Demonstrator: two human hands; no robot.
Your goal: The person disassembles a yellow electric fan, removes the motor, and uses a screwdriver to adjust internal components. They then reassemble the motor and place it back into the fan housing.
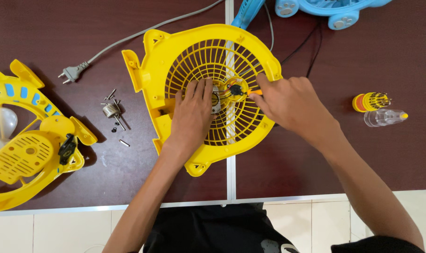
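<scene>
Plastic of the yellow fan grille is judged light, brittle; it lies on the table; left hand fingers are spread on its hub motor; right hand fingers are clamped on an orange screwdriver beside it.

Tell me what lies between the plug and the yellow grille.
In the head view, between the plug and the yellow grille there is only bare dark table; the grey cord runs above, the loose screws lie below.
</scene>
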